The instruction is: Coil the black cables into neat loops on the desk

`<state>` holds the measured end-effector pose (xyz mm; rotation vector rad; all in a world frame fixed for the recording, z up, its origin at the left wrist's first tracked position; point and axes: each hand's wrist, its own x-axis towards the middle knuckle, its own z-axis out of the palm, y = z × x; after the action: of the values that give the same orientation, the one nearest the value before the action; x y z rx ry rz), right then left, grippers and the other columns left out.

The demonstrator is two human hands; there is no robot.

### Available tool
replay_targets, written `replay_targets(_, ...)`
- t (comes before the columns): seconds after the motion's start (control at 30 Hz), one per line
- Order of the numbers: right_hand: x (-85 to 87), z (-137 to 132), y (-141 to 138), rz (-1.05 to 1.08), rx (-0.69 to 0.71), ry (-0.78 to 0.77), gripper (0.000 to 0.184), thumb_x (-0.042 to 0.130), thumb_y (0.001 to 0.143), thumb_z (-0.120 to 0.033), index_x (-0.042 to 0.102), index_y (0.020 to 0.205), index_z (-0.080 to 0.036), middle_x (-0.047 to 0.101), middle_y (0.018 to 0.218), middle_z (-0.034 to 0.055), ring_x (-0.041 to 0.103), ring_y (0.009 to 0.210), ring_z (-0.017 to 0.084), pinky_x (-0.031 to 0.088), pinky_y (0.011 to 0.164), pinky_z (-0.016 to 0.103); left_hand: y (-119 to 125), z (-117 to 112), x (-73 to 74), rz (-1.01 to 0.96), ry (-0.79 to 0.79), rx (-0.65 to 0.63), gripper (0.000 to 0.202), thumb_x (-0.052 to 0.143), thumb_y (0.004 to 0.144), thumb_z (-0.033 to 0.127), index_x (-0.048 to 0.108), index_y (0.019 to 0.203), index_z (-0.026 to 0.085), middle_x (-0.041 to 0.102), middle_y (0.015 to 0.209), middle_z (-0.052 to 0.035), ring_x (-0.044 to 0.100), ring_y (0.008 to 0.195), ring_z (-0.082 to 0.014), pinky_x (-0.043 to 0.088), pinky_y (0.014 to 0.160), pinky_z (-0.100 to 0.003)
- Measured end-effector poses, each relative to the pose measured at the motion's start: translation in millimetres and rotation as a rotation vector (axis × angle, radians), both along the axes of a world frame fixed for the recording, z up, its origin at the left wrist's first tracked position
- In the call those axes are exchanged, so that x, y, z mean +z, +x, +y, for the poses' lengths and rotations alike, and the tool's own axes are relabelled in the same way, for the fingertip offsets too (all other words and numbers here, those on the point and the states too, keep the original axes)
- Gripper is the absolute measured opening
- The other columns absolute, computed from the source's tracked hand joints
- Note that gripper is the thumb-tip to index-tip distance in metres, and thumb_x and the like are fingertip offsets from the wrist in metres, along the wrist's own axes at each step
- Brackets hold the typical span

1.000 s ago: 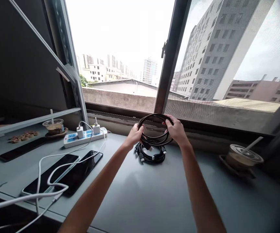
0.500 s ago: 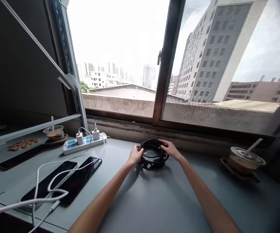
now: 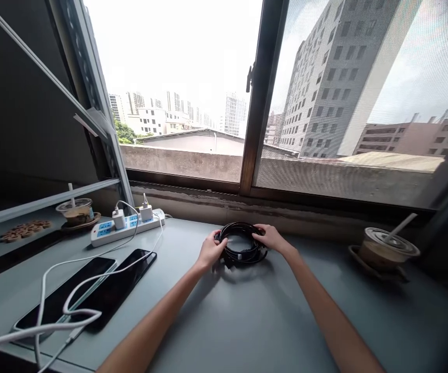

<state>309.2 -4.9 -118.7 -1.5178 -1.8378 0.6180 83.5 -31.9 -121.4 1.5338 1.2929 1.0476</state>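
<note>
A coil of black cable is between my hands, close to the back of the grey-blue table. My left hand is closed on the coil's left side, thumb on top and fingers behind it. On the right, my right hand grips the coil's far right edge, its thumb reaching inward over the loops. A small light-coloured piece, perhaps a connector, shows on the front of the coil. Parts of my fingers are hidden behind the cable.
To the left stand a white power strip with plugged-in chargers, two phones and a loose white cable. A lidded drink cup rests on a coaster at right; another cup stands far left. Behind is a window ledge.
Both hands still hold the coil, which has turned or shifted slightly; its light connector ends now show differently at the front. The whole view has moved a little.
</note>
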Motion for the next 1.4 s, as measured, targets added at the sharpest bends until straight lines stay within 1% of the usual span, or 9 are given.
replay_targets(0.2, 13.7, -9, -7, -0.086, -0.027, -0.005, 0.039, 0.060, 0.069, -0.018, 0.064, 0.108, -0.017, 0.066, 0.098, 0.0083, 0.062, 0.083, 0.021, 0.048, 0.069, 0.026, 0, -7, 8.4, -0.171, -0.187, -0.049, 0.057, 0.057, 0.081, 0.035, 0.038, 0.127, 0.007, 0.049, 0.046, 0.0069, 0.045, 0.037, -0.0082, 0.036, 0.039, -0.019)
replay_targets(0.4, 16.8, -11, -3, -0.041, 0.004, -0.076, 0.047, 0.057, 0.070, -0.017, 0.056, 0.117, -0.019, 0.066, 0.094, 0.0051, 0.062, 0.062, 0.013, 0.047, 0.050, 0.019, -4, -7, 15.2, -0.402, -0.259, -0.094, 0.067, 0.071, 0.070, 0.028, 0.041, 0.127, 0.009, 0.066, 0.077, -0.0032, 0.048, 0.049, -0.0041, 0.038, 0.047, -0.016)
replay_targets(0.53, 18.0, -11, 0, -0.002, 0.063, -0.125, 0.048, 0.052, 0.073, -0.017, 0.051, 0.121, -0.018, 0.065, 0.097, 0.0059, 0.057, 0.046, 0.009, 0.041, 0.036, 0.017, -7, -7, 17.0, -0.329, -0.246, -0.131, 0.071, 0.069, 0.072, 0.029, 0.036, 0.132, 0.008, 0.065, 0.082, -0.0057, 0.050, 0.054, -0.0057, 0.041, 0.049, -0.017)
replay_targets(0.73, 9.8, -7, 6, 0.037, 0.127, -0.151, 0.045, 0.047, 0.078, -0.018, 0.050, 0.123, -0.020, 0.066, 0.093, 0.0047, 0.055, 0.045, 0.009, 0.042, 0.036, 0.017, -10, -3, 6.5, -0.134, -0.277, -0.166, 0.074, 0.067, 0.072, 0.033, 0.034, 0.134, 0.007, 0.063, 0.077, -0.0053, 0.053, 0.051, -0.0088, 0.042, 0.043, -0.019)
replay_targets(0.87, 8.9, -4, 12, 0.044, 0.131, -0.107, 0.044, 0.052, 0.078, -0.020, 0.052, 0.122, -0.020, 0.065, 0.099, 0.0060, 0.061, 0.060, 0.014, 0.049, 0.046, 0.021, -5, -5, 8.8, -0.191, -0.218, -0.156, 0.074, 0.067, 0.072, 0.036, 0.035, 0.133, 0.007, 0.059, 0.070, -0.0009, 0.054, 0.050, -0.0089, 0.044, 0.042, -0.019)
replay_targets(0.97, 9.0, -2, 15, 0.044, 0.119, -0.040, 0.043, 0.057, 0.077, -0.021, 0.055, 0.120, -0.019, 0.063, 0.107, 0.0063, 0.062, 0.086, 0.019, 0.053, 0.068, 0.025, -2, -7, 11.6, -0.230, -0.185, -0.208, 0.073, 0.066, 0.073, 0.037, 0.035, 0.133, 0.009, 0.060, 0.074, -0.0018, 0.055, 0.051, -0.0085, 0.045, 0.042, -0.019)
replay_targets(1.07, 4.8, -1, 15, 0.043, 0.114, 0.005, 0.039, 0.057, 0.078, -0.023, 0.057, 0.117, -0.019, 0.062, 0.112, 0.0062, 0.057, 0.101, 0.021, 0.049, 0.083, 0.030, -2, -7, 7.7, -0.225, -0.208, -0.177, 0.071, 0.066, 0.074, 0.036, 0.035, 0.132, 0.008, 0.062, 0.075, -0.0029, 0.055, 0.049, -0.0078, 0.047, 0.045, -0.020)
replay_targets(1.2, 1.3, -3, 14, 0.037, 0.099, 0.043, 0.036, 0.057, 0.080, -0.030, 0.059, 0.115, -0.019, 0.063, 0.109, 0.0068, 0.058, 0.100, 0.022, 0.048, 0.085, 0.032, -3, -6, 3.7, -0.212, -0.227, -0.192, 0.062, 0.066, 0.074, 0.036, 0.044, 0.125, 0.009, 0.064, 0.079, -0.0052, 0.058, 0.051, -0.0096, 0.048, 0.047, -0.020)
replay_targets(1.4, 11.1, 1, 16, 0.020, 0.047, 0.117, 0.037, 0.045, 0.087, -0.041, 0.061, 0.112, -0.020, 0.065, 0.107, 0.0065, 0.058, 0.102, 0.024, 0.047, 0.086, 0.032, -3, -11, 19.9, -0.298, -0.130, -0.235, 0.055, 0.065, 0.073, 0.039, 0.052, 0.118, 0.011, 0.063, 0.081, -0.0048, 0.056, 0.052, -0.0075, 0.050, 0.049, -0.022)
